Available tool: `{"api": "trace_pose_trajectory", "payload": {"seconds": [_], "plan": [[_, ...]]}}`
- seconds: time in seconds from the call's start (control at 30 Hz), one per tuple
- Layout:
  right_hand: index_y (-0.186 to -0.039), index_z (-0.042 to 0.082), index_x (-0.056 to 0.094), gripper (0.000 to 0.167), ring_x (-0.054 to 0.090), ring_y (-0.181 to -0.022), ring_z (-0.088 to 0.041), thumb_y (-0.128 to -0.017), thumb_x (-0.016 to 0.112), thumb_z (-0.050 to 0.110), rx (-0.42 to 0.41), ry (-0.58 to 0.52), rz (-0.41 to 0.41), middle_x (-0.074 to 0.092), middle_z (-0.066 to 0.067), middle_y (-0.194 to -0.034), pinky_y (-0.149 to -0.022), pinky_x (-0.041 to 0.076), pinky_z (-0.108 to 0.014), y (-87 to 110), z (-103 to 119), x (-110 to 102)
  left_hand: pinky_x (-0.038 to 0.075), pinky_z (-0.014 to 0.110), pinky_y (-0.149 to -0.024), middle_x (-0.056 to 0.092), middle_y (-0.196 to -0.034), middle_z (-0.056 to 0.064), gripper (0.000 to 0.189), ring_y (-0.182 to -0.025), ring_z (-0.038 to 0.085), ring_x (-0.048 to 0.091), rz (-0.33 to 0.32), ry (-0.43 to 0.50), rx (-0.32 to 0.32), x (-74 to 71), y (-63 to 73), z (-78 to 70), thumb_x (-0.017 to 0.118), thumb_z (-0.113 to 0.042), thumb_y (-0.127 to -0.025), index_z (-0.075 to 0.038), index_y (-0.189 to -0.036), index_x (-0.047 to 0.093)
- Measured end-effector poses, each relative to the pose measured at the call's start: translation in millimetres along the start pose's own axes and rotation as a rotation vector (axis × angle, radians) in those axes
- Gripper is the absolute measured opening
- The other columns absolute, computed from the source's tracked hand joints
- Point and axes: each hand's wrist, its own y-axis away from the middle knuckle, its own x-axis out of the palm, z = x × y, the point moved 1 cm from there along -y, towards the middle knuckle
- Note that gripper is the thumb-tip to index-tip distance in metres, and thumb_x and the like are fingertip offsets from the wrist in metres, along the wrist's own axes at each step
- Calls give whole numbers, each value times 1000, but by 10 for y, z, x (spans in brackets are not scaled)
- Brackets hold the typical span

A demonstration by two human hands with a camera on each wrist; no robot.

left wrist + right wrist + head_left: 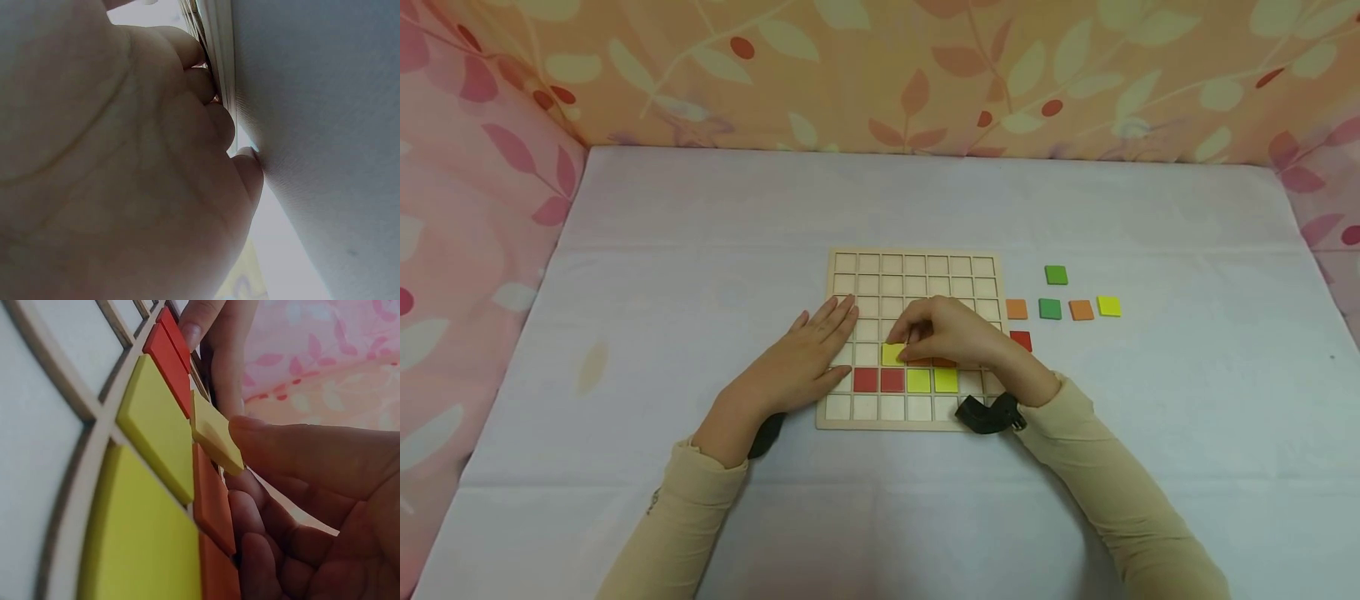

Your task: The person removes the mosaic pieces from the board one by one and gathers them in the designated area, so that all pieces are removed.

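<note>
A wooden grid board (915, 253) lies on the table. My right hand (951, 333) pinches a yellow square tile (215, 434) between thumb and fingers; in the right wrist view the tile is tilted over a cell. Two orange tiles (214, 506) sit just beside it, partly hidden by that hand in the head view. One row nearer to me are two red tiles (866, 380) and two yellow tiles (918, 381). My left hand (797, 357) rests with straight fingers on the board's left edge; the left wrist view shows its palm (125, 156) close to the rim.
Right of the board lie loose tiles: orange (1017, 309), red (1020, 341), two green including the far one (1056, 275), another orange (1081, 310) and a yellow one (1108, 306). A white cloth (700, 208) covers the table, with patterned fabric walls (880, 75) behind and at both sides.
</note>
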Motion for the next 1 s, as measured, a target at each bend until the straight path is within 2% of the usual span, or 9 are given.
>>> {"api": "trace_pose_trajectory", "payload": {"seconds": [0.47,0.63,0.87,1.0], "plan": [[-92,3,73,12,57,-73,-17,-80,72,1,23,-58,-2,64,0,-75,-67,48,-27,-23,-10,-10,6,49,-114,-1,-158,7,69,-144,21,-6,2,-2,-5,-8,2,-1,46,-29,-98,-4,-151,7],[-91,3,74,11,57,-73,-17,-80,71,2,23,-107,-17,66,0,-76,-67,47,-27,-23,-58,-37,6,48,-114,-2,-158,6,70,-144,20,-6,-1,-6,-3,17,-7,13,46,-29,-98,-5,-151,7],[-91,6,74,10,56,-76,-19,-81,72,6,71,-194,-89,68,-2,-81,-68,46,-28,-11,-121,-79,6,49,-114,-2,-158,6,70,-144,21,-6,-1,-11,-1,31,-8,19,46,-29,-98,-5,-151,7],[-92,3,73,10,57,-77,-19,-83,70,5,95,-243,-84,69,-4,-84,-71,47,-28,0,-118,-90,7,49,-114,-2,-158,7,70,-144,21,-6,-3,-13,-1,28,-4,12,46,-29,-98,-5,-151,8]]}}
